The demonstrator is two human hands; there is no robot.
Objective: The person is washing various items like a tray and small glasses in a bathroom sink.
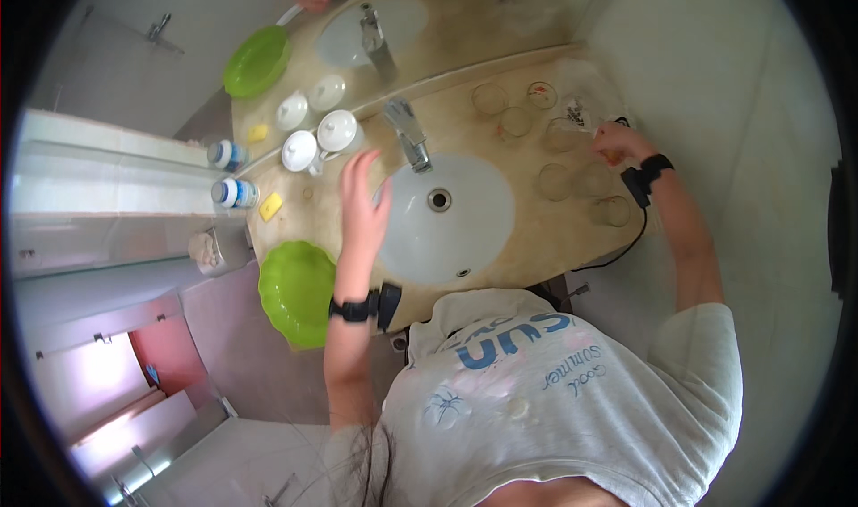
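Note:
My left hand (362, 202) is raised over the left rim of the white sink basin (469, 232), fingers apart and holding nothing. Just beyond its fingertips stand two white lidded cups (337, 132), (301, 150). My right hand (620, 144) is at the far right of the counter, fingers curled, by a crumpled clear plastic bag (578, 115); something orange-red shows under the fingers, but whether I grip it is unclear. Several clear glasses (555, 182) stand around and below this hand, one with red marks (541, 95).
A chrome faucet (409, 135) rises behind the basin. A scalloped green bowl (295, 292) sits at the counter's left front edge. Left of the cups are a yellow sponge (271, 207) and a white bottle with a blue label (234, 193). A mirror (462, 24) runs along the back.

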